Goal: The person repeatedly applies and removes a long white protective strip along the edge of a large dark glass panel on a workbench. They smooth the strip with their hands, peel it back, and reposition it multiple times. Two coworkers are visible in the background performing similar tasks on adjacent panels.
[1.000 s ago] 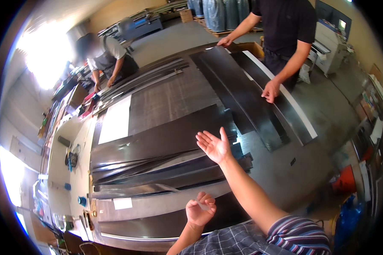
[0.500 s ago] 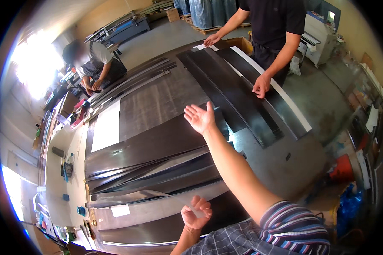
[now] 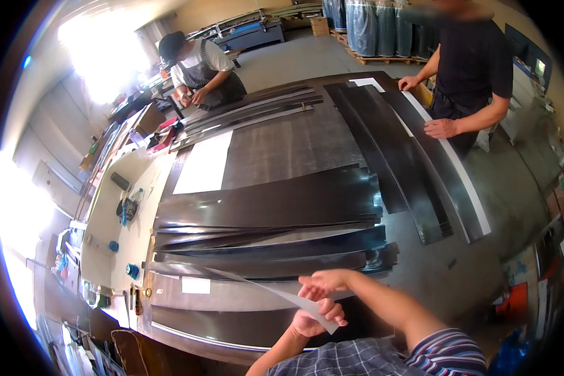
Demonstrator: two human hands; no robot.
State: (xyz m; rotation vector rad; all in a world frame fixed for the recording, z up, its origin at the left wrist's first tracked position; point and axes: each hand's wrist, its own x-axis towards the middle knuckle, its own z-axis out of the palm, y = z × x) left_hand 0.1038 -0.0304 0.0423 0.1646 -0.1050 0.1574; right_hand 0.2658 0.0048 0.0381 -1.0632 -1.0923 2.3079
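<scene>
Left hand (image 3: 316, 319): palm partly covered by the clear film strip (image 3: 276, 294); grip on it unclear.
Far tabletop (image 3: 294, 144) end: washed out by window glare.
Small items left of tabletop: too small to identify.
Own forearms: cut off at the lower edge.

A workshop: a long counter (image 3: 307, 144) spread with black sheet strips (image 3: 269, 203), wrapped rolls on pallets (image 3: 382, 25), metal racks (image 3: 244, 31), concrete floor (image 3: 294, 56).
</scene>
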